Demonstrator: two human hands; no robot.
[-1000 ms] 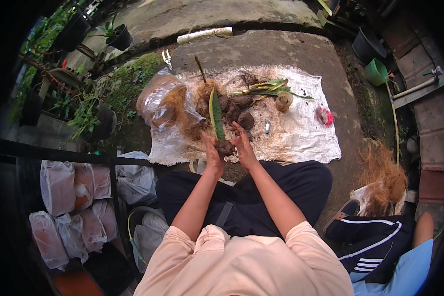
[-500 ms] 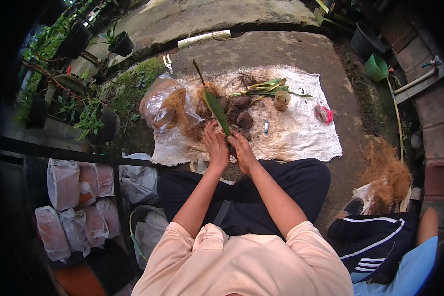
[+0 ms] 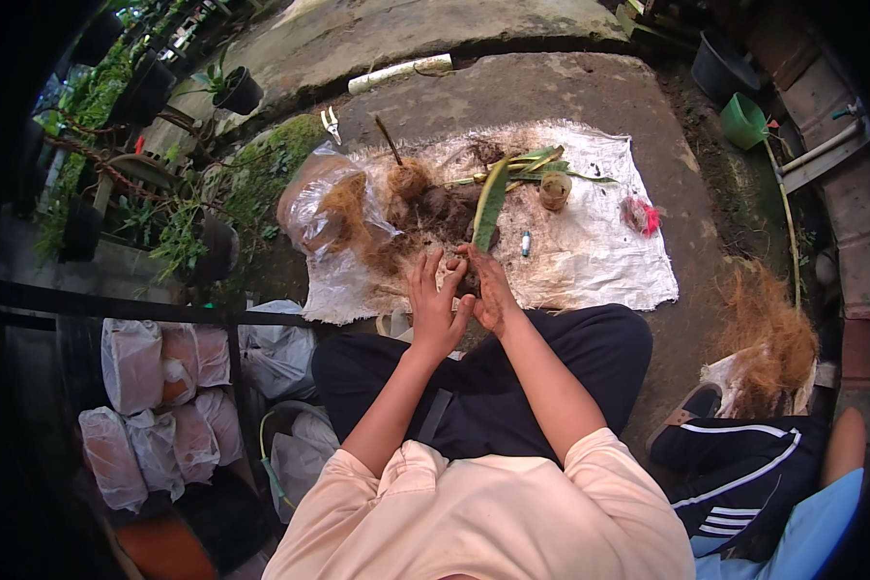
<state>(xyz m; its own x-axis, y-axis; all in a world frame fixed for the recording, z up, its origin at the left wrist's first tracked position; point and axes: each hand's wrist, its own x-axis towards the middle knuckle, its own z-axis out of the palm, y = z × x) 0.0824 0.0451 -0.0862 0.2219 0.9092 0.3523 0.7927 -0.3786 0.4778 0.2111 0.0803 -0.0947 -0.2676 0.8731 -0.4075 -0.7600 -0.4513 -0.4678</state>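
A long green snake plant leaf with yellow edges (image 3: 491,201) stands up from a dark lump of soil (image 3: 469,282) between my hands. My right hand (image 3: 494,295) is cupped round the lump at the leaf's base. My left hand (image 3: 439,304) is beside it, fingers stretched forward and apart, thumb close to the lump. Beyond lie dark soil clods (image 3: 445,208) and a brown fibre-wrapped ball with a dark stick in it (image 3: 409,180). More cut leaves (image 3: 527,166) lie farther back. To the right are a small jar-like container (image 3: 554,191) and a small white-and-teal tube (image 3: 525,244).
A dirty white woven sheet (image 3: 619,266) covers the ground. A clear plastic bag of coconut fibre (image 3: 319,208) sits left, white-handled pruners (image 3: 331,126) behind it. A pink-red tangle (image 3: 640,217) lies right. Another person's leg (image 3: 744,464) and loose fibre (image 3: 764,333) are at far right.
The leaf has swung from leaning left to upright, tilted slightly right. My right hand has turned round its base, and my left hand's fingers have spread. The fibre ball and clods stay put.
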